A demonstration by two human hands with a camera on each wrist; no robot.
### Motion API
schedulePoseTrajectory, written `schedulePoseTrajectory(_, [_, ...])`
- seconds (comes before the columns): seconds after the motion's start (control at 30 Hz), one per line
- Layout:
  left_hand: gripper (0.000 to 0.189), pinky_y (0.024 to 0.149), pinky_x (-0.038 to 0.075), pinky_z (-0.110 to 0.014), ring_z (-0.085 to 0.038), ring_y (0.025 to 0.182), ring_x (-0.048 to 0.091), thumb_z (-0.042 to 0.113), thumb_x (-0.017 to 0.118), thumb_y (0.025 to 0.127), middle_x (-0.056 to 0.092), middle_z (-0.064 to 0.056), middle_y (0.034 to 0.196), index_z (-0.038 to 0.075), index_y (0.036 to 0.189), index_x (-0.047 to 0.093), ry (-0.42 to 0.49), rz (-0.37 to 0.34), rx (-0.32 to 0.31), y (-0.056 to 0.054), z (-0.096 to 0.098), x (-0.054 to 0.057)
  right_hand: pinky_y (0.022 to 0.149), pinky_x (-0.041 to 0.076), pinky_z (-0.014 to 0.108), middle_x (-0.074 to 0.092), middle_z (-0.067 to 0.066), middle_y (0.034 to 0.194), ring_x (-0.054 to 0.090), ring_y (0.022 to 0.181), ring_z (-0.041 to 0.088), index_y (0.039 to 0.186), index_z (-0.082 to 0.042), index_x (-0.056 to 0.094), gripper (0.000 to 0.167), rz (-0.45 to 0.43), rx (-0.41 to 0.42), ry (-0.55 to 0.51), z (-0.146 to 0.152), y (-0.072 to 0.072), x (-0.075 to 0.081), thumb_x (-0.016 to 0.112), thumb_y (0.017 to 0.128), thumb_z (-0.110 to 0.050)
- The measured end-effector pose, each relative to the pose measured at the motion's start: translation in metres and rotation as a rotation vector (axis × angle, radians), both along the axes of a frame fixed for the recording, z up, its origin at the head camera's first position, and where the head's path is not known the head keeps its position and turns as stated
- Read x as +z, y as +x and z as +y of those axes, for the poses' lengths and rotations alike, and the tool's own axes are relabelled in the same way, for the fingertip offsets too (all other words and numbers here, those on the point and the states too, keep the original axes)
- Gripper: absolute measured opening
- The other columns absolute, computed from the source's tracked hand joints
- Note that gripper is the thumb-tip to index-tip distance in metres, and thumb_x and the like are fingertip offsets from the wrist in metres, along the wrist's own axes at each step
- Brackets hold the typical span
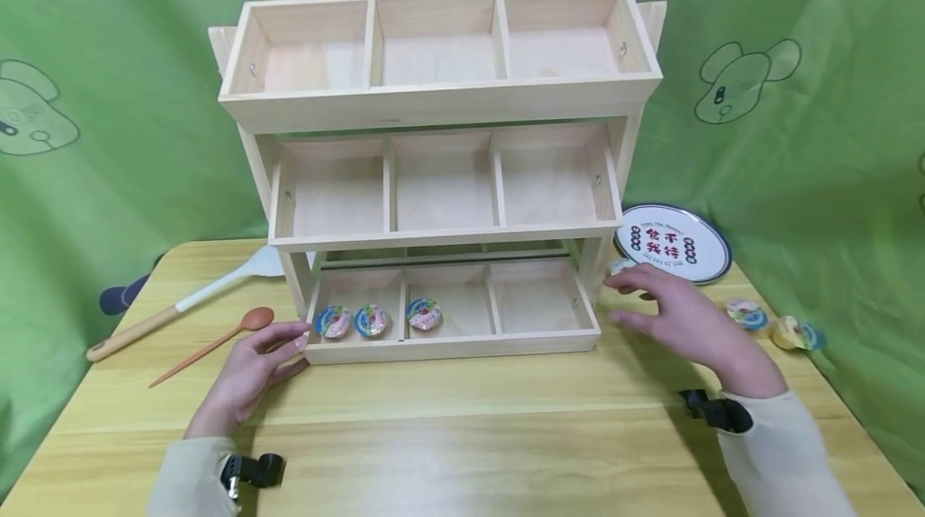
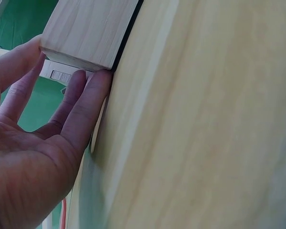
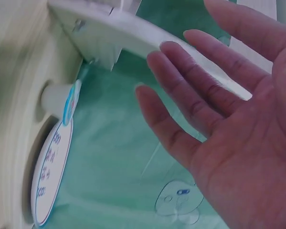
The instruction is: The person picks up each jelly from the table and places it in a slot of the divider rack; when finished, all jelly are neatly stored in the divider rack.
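A three-tier wooden shelf stands at the back, its bottom tray (image 1: 462, 347) divided into three compartments. Two jelly cups (image 1: 334, 322) lie in that tray's left compartment and one jelly cup (image 1: 423, 314) in its middle one. My left hand (image 1: 249, 372) touches the tray's front left corner with its fingertips, seen close in the left wrist view at the wooden corner (image 2: 76, 59). My right hand (image 1: 679, 320) hovers, fingers extended and holding nothing, beside the shelf's right leg. Just beyond its fingertips a jelly cup (image 3: 57, 100) stands on the table, partly hidden in the head view.
At the back right lies an oval white plate (image 1: 661, 238) with a dark rim. Two more jelly cups, one pink (image 1: 747, 314) and one yellowish (image 1: 795, 333), sit near the right edge. On the left lie a white-headed spatula (image 1: 217, 291) and an orange spoon (image 1: 254, 319).
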State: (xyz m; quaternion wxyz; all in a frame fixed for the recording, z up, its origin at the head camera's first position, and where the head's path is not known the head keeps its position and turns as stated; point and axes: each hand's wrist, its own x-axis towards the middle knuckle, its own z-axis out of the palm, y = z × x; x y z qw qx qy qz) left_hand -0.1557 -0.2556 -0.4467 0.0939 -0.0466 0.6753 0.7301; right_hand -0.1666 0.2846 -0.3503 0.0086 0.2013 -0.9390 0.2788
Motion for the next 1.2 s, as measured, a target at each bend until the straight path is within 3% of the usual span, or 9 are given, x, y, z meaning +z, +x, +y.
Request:
schedulePoseTrajectory(0.27, [0.025,0.093,0.055,-0.036,-0.017,0.102,0.064,0.007,0.067,0.093,0.055,-0.006,0.118,0.0,0.118,0.067,-0.005,-0.002,0.006,0.0,0.001,0.001,0.095,0.041,0.069,0.055,0.022,0.128,0.05,0.115,0.048,0.124,-0.002,0.062,0.038,0.076,-0.064,0.02,0.017,-0.012,-0.01,0.073,0.088,-0.01])
schedulePoseTrajectory(0.5, [0.036,0.094,0.054,-0.037,-0.019,0.104,0.063,0.007,0.068,0.093,0.052,-0.012,0.123,-0.009,0.123,0.06,-0.026,0.001,0.007,0.0,0.001,-0.001,0.103,0.031,0.071,0.048,0.026,0.135,0.042,0.123,0.05,0.131,0.002,0.055,0.045,0.035,-0.085,0.08,0.024,-0.033,-0.021,0.07,0.091,-0.012])
schedulePoseTrajectory(0.7, [0.034,0.093,0.054,-0.037,-0.019,0.104,0.063,0.007,0.069,0.092,0.053,-0.01,0.123,-0.008,0.122,0.061,-0.021,-0.006,0.013,-0.001,0.002,0.0,0.108,0.026,0.069,0.043,0.03,0.14,0.036,0.129,0.05,0.137,0.006,0.049,0.056,-0.037,-0.086,0.095,0.027,-0.049,-0.03,0.072,0.09,-0.013])
schedulePoseTrajectory(1.2, [0.033,0.093,0.055,-0.037,-0.018,0.104,0.063,0.008,0.069,0.093,0.052,-0.011,0.123,-0.007,0.122,0.062,-0.021,-0.013,0.015,-0.001,0.002,0.0,0.109,0.022,0.069,0.031,0.037,0.145,0.03,0.129,0.056,0.14,0.011,0.042,0.067,-0.06,-0.036,0.225,0.033,-0.067,-0.047,0.074,0.086,-0.01])
